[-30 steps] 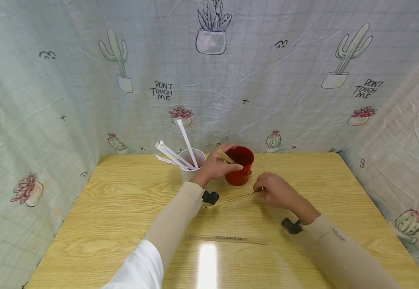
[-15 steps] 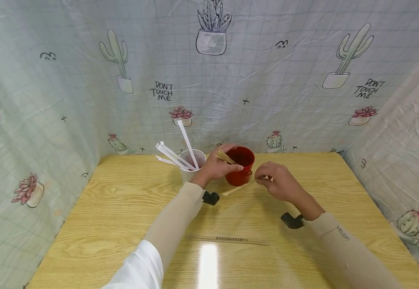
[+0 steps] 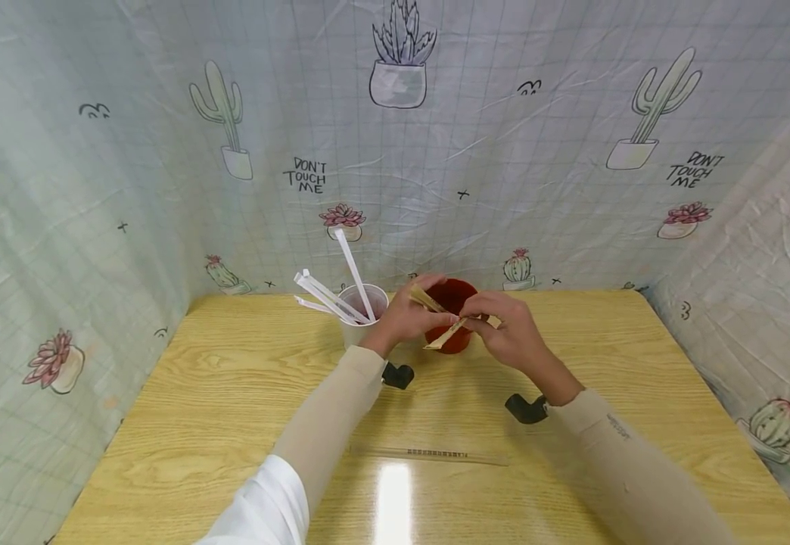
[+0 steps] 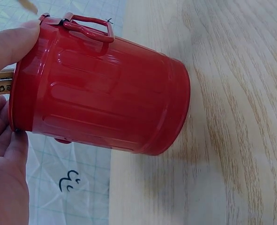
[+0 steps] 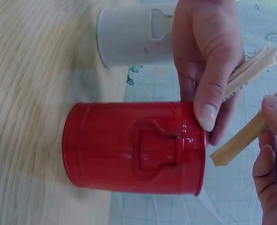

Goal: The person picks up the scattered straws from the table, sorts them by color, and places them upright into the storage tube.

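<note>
My left hand grips the rim of a small red bucket, thumb outside and fingers at the far side of the mouth. Several brown paper-wrapped straws stand in the bucket, leaning out past that hand. Beside the rim, my right hand pinches another brown-wrapped straw between thumb and fingers. In the head view this straw slants across the bucket's front, its lower end pointing left. One more straw in a brown wrapper with dark print lies flat on the table nearer to me.
Left of the red bucket stands a white bucket with several white-wrapped straws sticking out. A patterned cloth hangs behind the wooden table. Black wrist-camera parts hang below my wrists.
My right hand has lifted the brown-wrapped straw off the table and brought it up and left to the red bucket's rim. My left hand has stayed on the bucket.
</note>
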A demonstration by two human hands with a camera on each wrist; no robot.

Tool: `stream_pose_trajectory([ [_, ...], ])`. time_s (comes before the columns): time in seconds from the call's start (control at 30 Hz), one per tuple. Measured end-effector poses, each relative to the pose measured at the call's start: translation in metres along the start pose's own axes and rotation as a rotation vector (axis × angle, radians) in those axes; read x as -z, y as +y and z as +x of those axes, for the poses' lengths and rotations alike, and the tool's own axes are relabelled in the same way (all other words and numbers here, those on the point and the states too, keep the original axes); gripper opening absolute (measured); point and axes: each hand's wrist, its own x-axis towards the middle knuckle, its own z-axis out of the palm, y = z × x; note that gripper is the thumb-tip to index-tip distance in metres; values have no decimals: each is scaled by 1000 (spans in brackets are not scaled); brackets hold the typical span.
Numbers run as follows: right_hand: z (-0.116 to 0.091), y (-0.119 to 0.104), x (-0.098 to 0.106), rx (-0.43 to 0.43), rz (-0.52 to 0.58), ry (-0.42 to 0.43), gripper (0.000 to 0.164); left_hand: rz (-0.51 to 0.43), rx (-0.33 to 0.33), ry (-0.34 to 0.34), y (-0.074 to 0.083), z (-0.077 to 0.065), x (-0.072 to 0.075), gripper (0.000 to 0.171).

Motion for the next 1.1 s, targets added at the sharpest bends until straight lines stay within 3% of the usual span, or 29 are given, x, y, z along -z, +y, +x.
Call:
stream_pose_trajectory([
  [0.1,2,4,-6,-22,22,9,20,-11,-17,9,-1,0,-1,71],
  [0.3,2,11,-15,-81,5,9,16,-88,21,1,0,0,-3,70],
  [0.53,1,14,-19,-172,-77,-32,11,-24,-6,-6,-1,1,-4,71],
  [0.7,1,16,-21,-234,-107,-65,10,-40,-41,2,0,1,-4,71],
  [1.1,1,14,-22,-260,-225,-116,19,-52,33,-1,1,-2,-1,76],
])
